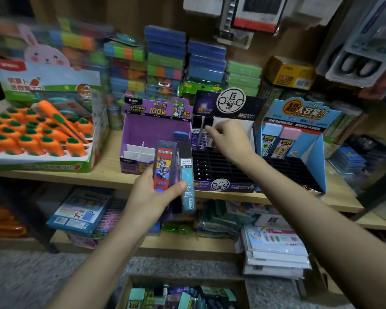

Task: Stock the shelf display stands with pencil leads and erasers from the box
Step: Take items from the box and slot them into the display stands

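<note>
My left hand [151,192] grips several pencil lead cases [174,170] in front of the shelf edge: one with a red label, one with a teal label. My right hand [226,136] reaches into the back rows of the dark slotted display stand [216,168] and pinches a dark lead case [206,130] standing next to another one. The purple display stand [143,139] to the left holds white dividers and a blue-capped case. On the floor below, an open cardboard box [183,294] holds several lead cases and mint erasers.
A blue display stand [299,139] with two lead cases stands on the right. A carrot-shaped item display [38,134] fills the shelf's left. Stacked coloured packs [165,61] line the back. Lower shelves hold notebooks and packets [274,248]. Blister packs hang above.
</note>
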The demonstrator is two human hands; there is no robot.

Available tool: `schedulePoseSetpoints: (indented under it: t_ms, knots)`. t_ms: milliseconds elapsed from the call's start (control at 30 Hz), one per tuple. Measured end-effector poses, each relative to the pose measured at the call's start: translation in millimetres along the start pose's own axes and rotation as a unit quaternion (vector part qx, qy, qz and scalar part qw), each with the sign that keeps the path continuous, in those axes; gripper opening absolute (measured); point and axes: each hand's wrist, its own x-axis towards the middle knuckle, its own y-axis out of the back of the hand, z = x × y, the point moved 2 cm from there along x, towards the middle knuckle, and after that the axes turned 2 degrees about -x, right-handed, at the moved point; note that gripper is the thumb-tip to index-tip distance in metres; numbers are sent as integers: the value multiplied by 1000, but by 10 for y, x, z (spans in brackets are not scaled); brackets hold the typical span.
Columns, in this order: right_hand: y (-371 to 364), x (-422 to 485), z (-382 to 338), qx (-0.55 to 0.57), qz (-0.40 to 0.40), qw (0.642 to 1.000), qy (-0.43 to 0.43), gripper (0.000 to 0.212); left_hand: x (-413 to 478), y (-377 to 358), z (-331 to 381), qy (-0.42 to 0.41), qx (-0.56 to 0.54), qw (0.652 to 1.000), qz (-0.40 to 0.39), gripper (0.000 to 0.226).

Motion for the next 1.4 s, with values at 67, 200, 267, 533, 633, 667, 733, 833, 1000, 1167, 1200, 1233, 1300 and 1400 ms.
schedulePoseSetpoints:
  t_ms: [67, 200, 267, 533, 633, 667, 733, 833, 1000, 1167, 1200, 1233, 1300, 1400]
  knots:
    - [8, -301, -138, 254, -56, 964, -44, 42, 1, -39, -3, 4, 5, 1000, -10, 25]
    - [0, -759, -291, 377, -175, 909, -35, 25, -8, -109, -21, 0, 15, 1000, -10, 28]
    - [14, -851, -272, 372, -195, 907, -15, 6, -27, -146, -31, -4, 14, 1000, -13, 29]
    - [541, -364, 153, 352, -21, 935, -41, 25, -4, -144, -25, -4, -23, 1000, -9, 24]
    - [527, -88, 316, 285, 54, 956, -43, 26, 0, -129, -35, 0, -36, 999, -21, 21]
    - [473, -14, 361, 281, 59, 957, -41, 22, 0, -128, -40, 2, -37, 999, -25, 21]
    - [345, 91, 415, 276, 53, 959, -35, 6, 8, -115, -54, 4, -39, 999, -26, 20]
    - [199, 169, 444, 244, 43, 968, -22, 25, 25, -86, -74, 4, -44, 999, -23, 20]
    - [146, 246, 390, 187, 7, 982, 23, 23, 33, -53, -89, 2, -52, 998, -22, 22]
    - [80, 313, 443, 195, -31, 980, -6, 33, 30, -15, -72, 9, -54, 998, -29, 23]
    - [43, 316, 468, 205, -23, 978, -21, 32, 31, -14, -67, 10, -52, 998, -36, 24]
    - [7, 312, 470, 207, -17, 977, -35, 30, 26, -17, -64, 12, -47, 998, -44, 25]
    - [-37, 330, 446, 165, -17, 985, -56, 22, 16, -30, -68, 18, -44, 997, -54, 25]
    - [17, 339, 358, -36, -40, 996, -76, 30, 0, -61, -74, 32, -57, 996, -56, 32]
